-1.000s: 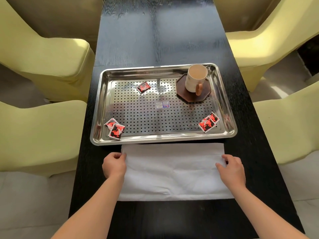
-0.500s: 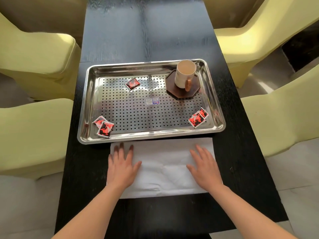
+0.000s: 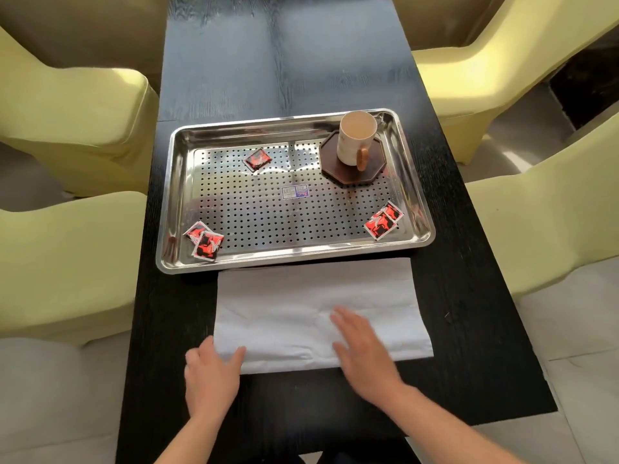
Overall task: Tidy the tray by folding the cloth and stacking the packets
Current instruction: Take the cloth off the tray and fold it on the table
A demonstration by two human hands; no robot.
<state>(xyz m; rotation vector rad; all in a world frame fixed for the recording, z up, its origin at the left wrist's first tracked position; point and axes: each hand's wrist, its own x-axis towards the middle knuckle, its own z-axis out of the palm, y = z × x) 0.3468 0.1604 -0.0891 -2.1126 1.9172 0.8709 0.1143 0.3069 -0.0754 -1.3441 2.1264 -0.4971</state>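
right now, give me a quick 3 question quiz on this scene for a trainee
1. True or false: the cup stands on the coaster.
2. How many packets lie in the tray? A 3, B 5, C 7.
3. Fill in: the right hand is spread over the ___.

Key: 1 true. 2 B. 3 cloth.
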